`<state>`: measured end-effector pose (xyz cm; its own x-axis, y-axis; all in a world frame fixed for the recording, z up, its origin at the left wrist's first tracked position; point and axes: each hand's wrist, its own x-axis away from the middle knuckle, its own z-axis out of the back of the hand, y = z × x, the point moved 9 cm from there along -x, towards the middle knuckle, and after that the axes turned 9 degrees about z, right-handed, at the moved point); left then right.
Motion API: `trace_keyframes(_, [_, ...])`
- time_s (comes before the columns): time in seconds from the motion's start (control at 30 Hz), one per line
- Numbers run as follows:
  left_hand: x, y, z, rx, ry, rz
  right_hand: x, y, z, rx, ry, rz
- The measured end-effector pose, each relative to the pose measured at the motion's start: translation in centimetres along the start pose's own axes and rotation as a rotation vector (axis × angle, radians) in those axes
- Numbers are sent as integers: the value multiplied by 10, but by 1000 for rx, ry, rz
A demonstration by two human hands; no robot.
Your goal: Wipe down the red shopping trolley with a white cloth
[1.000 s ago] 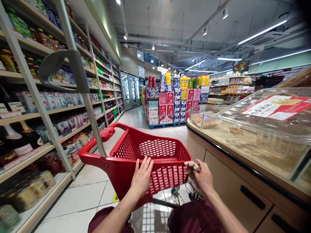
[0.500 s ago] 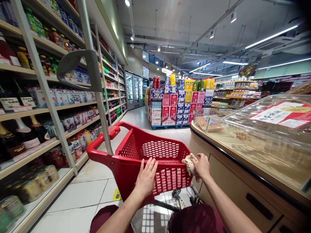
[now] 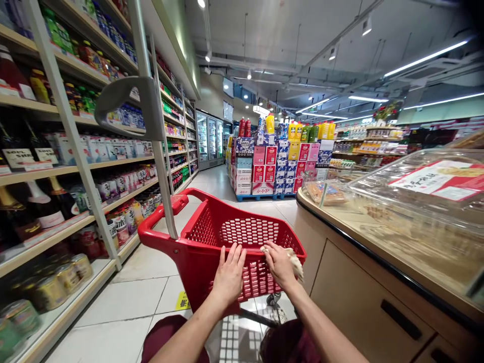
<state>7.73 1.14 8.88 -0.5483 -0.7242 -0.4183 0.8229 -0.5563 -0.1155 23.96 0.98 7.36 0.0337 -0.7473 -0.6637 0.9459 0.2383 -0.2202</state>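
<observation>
A red shopping cart (image 3: 166,247) with a perforated plastic basket stands sideways before me. My left hand (image 3: 230,272) lies on the near rim of the basket, its fingers stretched flat over the edge. Farther right along that rim, my right hand (image 3: 279,262) presses a cream-coloured cloth (image 3: 296,263) against the red plastic, with the cloth bunched beneath the fingers and out past the hand's right side. Part of the cloth is hidden by that hand. A grey hook-shaped piece (image 3: 130,108) sits on the metal pole rising by the cart's handle.
Drink shelves (image 3: 86,166) line the left side. To the right, close to the basket's end, is a wooden counter (image 3: 363,282) with clear food boxes (image 3: 416,186). Stacked drink cartons (image 3: 264,169) stand ahead. A yellow floor sticker (image 3: 183,301) shows on the tiles.
My right hand has slid left along the rim with the cloth, from the basket's corner toward my left hand. The left hand stays in place on the rim.
</observation>
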Motion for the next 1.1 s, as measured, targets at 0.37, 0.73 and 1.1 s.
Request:
trace_keyframes(0.37, [1, 0, -6, 15, -70, 24, 43, 81, 18, 190, 64, -413])
trace_keyframes(0.73, [2, 5, -3, 45, -116, 26, 43, 77, 26, 237, 95, -327])
trace_keyframes(1.1, [0, 2, -1, 68, -148, 45, 7, -9, -6, 53, -23, 17])
